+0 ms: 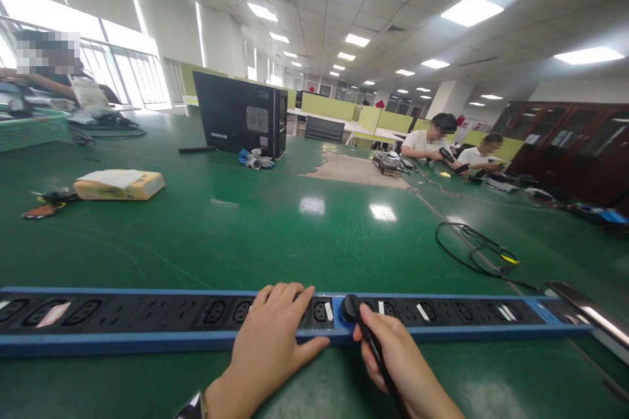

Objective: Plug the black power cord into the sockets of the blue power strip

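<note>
A long blue and black power strip (162, 339) lies crosswise on the green table, with rows of sockets and several white labels. My left hand (275, 334) spans it just left of its middle, fingers bent over the far edge and thumb along the near side, gripping it. My right hand (393, 347) is closed around a power cord (377, 350). The cord's round black plug (350, 308) is at the blue section between sockets, touching the strip; its front face is hidden, so I cannot tell whether it is inserted.
A black computer case (240, 111) stands farther back with gloves (256, 158) beside it. Left lie a tissue pack (120, 185), keys (49, 203) and a green basket (34, 127). A coiled black cable (472, 249) is at right, near a metal-framed bar (590, 311). Other people sit around the table.
</note>
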Motion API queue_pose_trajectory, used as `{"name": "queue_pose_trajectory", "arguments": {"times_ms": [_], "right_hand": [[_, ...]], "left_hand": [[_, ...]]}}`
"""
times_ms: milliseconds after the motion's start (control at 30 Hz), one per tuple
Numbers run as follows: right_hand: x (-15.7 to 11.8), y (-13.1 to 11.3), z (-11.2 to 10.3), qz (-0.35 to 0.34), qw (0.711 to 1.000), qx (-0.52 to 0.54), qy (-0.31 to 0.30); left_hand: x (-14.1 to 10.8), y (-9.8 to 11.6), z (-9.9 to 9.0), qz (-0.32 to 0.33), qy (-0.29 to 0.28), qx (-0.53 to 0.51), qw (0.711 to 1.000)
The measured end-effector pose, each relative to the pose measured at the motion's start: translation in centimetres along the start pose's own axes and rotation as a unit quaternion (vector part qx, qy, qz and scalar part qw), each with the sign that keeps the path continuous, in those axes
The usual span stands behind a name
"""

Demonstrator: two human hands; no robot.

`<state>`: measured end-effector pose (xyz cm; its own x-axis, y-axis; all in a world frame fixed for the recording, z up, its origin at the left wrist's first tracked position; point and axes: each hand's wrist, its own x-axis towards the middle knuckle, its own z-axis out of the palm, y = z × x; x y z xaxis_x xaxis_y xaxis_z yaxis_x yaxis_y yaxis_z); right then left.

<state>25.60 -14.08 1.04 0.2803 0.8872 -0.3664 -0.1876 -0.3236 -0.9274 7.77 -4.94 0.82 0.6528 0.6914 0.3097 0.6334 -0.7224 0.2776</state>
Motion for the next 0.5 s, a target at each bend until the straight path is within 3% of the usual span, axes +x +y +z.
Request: {"name": "queue_pose_trajectory", "arguments": {"times_ms": [100,267,500], "right_hand": [[0.0,0.0,0.4,0.012,0.999,0.032,0.033],[0.0,0.6,0.4,0.05,0.995,0.088,0.012],[0.1,1.4,0.3,0.07,0.983,0.167,0.039]], "left_hand": [[0.0,0.1,0.0,-0.003,-0.006,-0.006,1.0],[-0.1,0.1,0.0,-0.002,-0.003,-0.008,1.0],[-0.2,0.3,-0.1,-0.005,0.0,-0.013,1.0]]}}
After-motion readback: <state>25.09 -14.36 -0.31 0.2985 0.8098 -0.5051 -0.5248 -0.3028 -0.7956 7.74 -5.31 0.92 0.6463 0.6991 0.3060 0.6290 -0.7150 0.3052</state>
